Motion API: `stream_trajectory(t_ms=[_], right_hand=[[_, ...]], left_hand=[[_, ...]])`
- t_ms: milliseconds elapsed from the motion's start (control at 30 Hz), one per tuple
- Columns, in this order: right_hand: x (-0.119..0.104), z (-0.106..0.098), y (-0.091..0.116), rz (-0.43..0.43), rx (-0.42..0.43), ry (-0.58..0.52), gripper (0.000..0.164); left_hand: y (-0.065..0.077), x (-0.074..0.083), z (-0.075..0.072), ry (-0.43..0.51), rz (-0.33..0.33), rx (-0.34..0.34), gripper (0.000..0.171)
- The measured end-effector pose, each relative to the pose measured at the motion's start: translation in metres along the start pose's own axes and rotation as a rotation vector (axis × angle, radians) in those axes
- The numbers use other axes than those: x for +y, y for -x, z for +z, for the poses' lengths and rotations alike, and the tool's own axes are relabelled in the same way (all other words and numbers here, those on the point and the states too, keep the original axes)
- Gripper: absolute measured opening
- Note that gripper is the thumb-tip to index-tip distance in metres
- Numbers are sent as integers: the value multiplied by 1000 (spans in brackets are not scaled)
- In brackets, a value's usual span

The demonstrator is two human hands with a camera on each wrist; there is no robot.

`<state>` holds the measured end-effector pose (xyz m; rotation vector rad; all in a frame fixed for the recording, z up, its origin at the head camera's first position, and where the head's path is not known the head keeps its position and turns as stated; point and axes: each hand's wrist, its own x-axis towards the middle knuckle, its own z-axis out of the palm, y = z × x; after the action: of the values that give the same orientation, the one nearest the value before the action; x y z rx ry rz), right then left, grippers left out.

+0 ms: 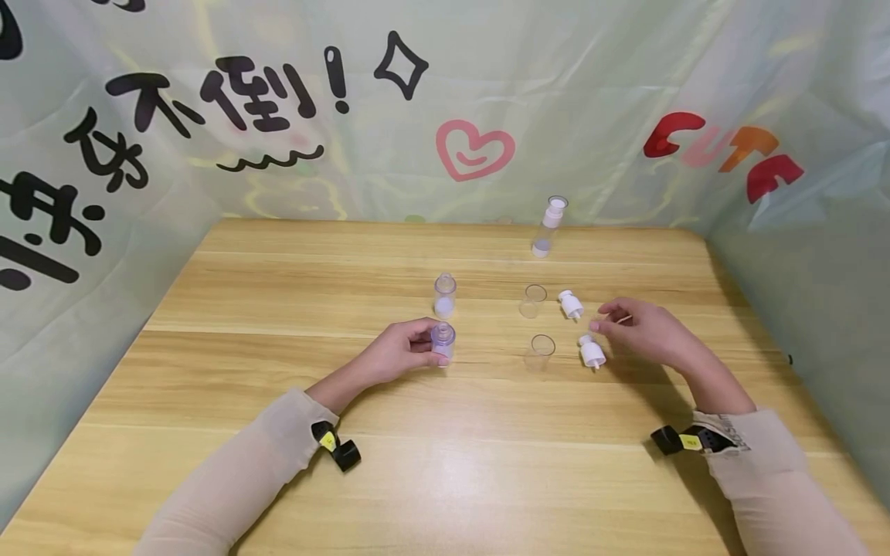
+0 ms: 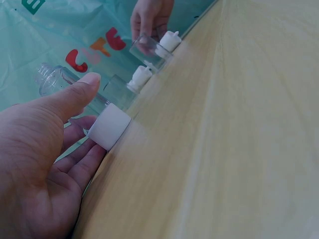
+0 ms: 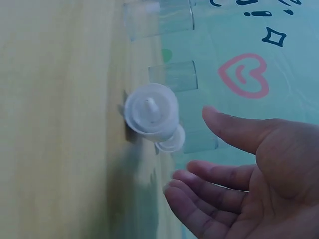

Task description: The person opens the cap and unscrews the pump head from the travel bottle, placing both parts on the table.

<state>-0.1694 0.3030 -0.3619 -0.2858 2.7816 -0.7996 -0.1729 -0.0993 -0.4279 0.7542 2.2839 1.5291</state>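
My left hand holds a small clear bottle with a white base between thumb and fingers, upright at the table surface. Just behind it stands a second bottle of the same kind, without a pump. My right hand hovers beside two white pump heads, its fingers loosely bent and holding nothing. The nearer pump head lies on its side below the fingertips; the farther pump head lies to their left. In the right wrist view, a gap separates the fingers from the nearer pump head.
Left of the pump heads stand two clear caps, a front cap and a rear cap. A bottle fitted with its pump and cap stands near the back edge of the wooden table. Printed fabric hangs behind and at both sides.
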Motion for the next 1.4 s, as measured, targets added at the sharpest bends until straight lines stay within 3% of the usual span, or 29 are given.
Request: stream_trajectory(t_ms=[300, 700, 1400], right_hand=[[-9, -10, -19, 6, 44, -31, 65], [-19, -18, -53, -31, 198, -126, 64], [-34, -33, -112, 14, 250, -188, 80]], left_hand=[[0, -1, 0, -4, -3, 0, 48], [0, -1, 0, -10, -4, 4, 46], [0, -1, -1, 7, 4, -4, 46]])
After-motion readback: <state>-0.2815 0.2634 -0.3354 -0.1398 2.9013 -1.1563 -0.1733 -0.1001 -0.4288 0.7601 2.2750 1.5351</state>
